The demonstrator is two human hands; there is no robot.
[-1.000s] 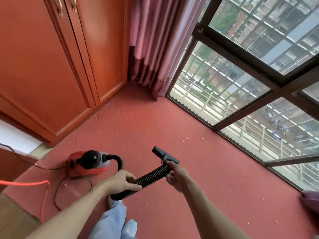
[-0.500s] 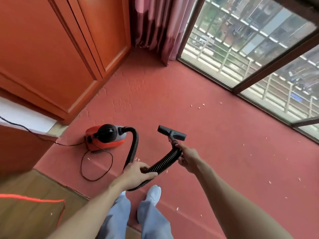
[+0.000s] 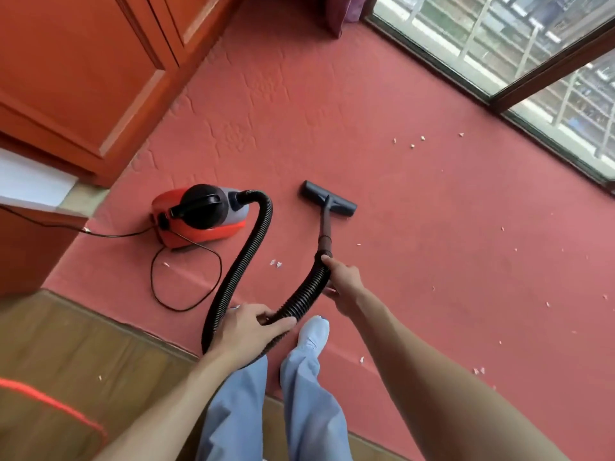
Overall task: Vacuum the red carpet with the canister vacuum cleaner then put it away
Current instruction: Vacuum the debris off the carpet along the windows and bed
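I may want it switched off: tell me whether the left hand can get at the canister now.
Probably not at once: the left hand grips the hose, and the canister sits apart on the carpet; letting go and bending should do it.

Orange-red panelled wooden wardrobe (image 3: pixel 83 61), upper left. Dark-framed glass window (image 3: pixel 549 69), upper right; pale metal railing (image 3: pixel 527 48) outside. Purple curtain hem (image 3: pixel 346 11), top centre. Brown wood-plank floor (image 3: pixel 83 344), lower left, bearing an orange cord (image 3: pixel 50 400).

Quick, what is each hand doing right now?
Left hand: gripping the hose at its low bend.
Right hand: gripping the same hose just below the tube.
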